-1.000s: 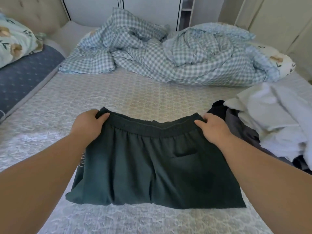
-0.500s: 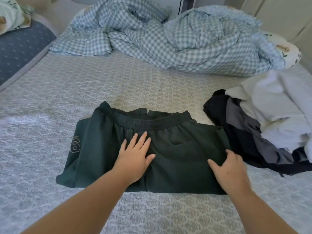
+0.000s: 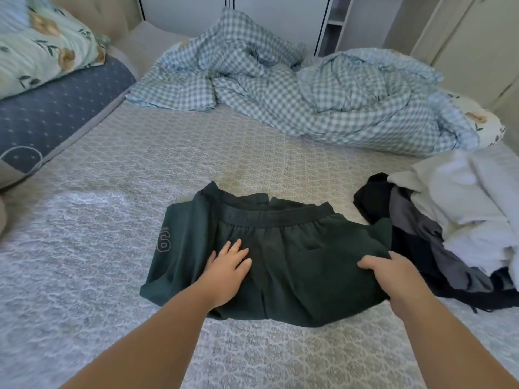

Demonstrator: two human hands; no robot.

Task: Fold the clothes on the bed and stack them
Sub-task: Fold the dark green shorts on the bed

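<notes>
Dark green shorts (image 3: 297, 248) lie folded on the grey patterned bed (image 3: 112, 234), waistband at the far side, a "6" print on the left part. My left hand (image 3: 227, 265) lies flat on the left middle of the shorts with straight, spread fingers. My right hand (image 3: 390, 272) grips the right edge of the shorts, thumb on top and the fingers curled under the cloth. A heap of unfolded clothes (image 3: 449, 220), white, grey and black, sits just right of the shorts.
A crumpled blue checked duvet (image 3: 295, 88) fills the far side of the bed. A floral pillow (image 3: 39, 46) lies on a navy dotted cushion (image 3: 50, 113) at the left. Another floral pillow (image 3: 477, 122) peeks out at the right. White wardrobes stand behind.
Both hands left the waistband and came down onto the shorts. The left hand flattened on the cloth; the right hand took hold of the right edge and lifted it slightly.
</notes>
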